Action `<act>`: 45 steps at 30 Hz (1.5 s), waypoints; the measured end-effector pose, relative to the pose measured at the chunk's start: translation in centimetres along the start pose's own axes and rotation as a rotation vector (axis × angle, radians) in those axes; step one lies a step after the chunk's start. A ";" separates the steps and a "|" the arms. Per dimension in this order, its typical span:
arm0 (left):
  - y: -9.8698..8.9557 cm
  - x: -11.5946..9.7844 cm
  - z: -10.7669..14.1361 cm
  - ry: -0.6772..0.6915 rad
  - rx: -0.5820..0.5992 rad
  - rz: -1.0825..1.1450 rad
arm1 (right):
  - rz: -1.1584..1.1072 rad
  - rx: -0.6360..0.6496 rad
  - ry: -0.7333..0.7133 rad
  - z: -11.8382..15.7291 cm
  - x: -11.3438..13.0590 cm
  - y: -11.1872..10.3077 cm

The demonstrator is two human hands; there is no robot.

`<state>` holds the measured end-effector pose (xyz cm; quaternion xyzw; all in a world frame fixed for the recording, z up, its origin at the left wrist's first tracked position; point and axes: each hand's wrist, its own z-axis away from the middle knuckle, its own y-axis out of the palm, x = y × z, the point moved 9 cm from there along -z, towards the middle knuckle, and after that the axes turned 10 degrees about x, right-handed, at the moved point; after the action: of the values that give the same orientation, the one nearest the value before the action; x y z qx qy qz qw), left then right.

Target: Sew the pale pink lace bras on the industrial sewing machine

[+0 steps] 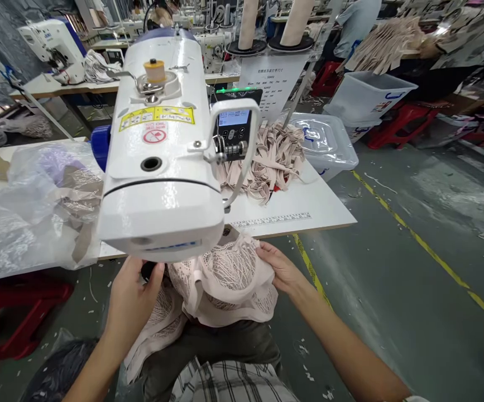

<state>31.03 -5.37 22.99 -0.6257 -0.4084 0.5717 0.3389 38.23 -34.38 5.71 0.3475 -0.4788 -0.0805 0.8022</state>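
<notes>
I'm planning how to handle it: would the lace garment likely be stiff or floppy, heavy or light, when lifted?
Probably floppy: the lace garment droops in folds above the lap. Likely light, since it looks thin and openwork. Its cup may keep some roundness, as it bulges beside the right hand.

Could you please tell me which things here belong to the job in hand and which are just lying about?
Seemingly part of the job:
garment, pinched at its edge by the right hand
machine, the left hand by its front
possibly the strips on the table

Apparently just lying about:
red stool
lidded bin
plastic bag
</notes>
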 end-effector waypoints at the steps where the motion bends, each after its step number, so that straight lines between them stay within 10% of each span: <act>1: -0.7 -1.4 1.0 0.054 -0.059 0.006 | 0.053 0.011 -0.042 0.5 1.2 0.6; 6: -0.2 -11.7 5.2 0.585 0.023 0.124 | 0.588 0.572 -0.074 4.6 3.2 12.5; 10: 4.3 -10.7 3.8 0.395 0.439 0.200 | 0.877 0.796 -0.069 6.6 2.3 19.0; 13: 5.6 -5.8 2.0 0.079 0.526 0.337 | 1.010 0.547 -0.132 4.0 3.0 17.9; 18: 5.0 -0.3 -0.1 -0.265 0.340 0.395 | 1.158 0.310 -0.105 -0.4 2.8 14.8; 25: 3.3 -0.9 -2.7 -0.053 0.078 0.328 | 1.123 0.263 -0.110 -2.7 3.3 14.4; 35: 3.4 -0.5 -2.6 -0.081 0.115 0.331 | 1.020 0.273 -0.057 -3.1 2.9 14.0; 45: 6.9 5.0 3.9 -0.215 0.033 0.361 | 0.942 0.253 -0.053 -1.5 1.0 10.6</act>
<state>28.04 -4.08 14.18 -0.6185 -0.3141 0.6932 0.1956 37.82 -26.22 12.65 0.1859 -0.6101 0.3412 0.6905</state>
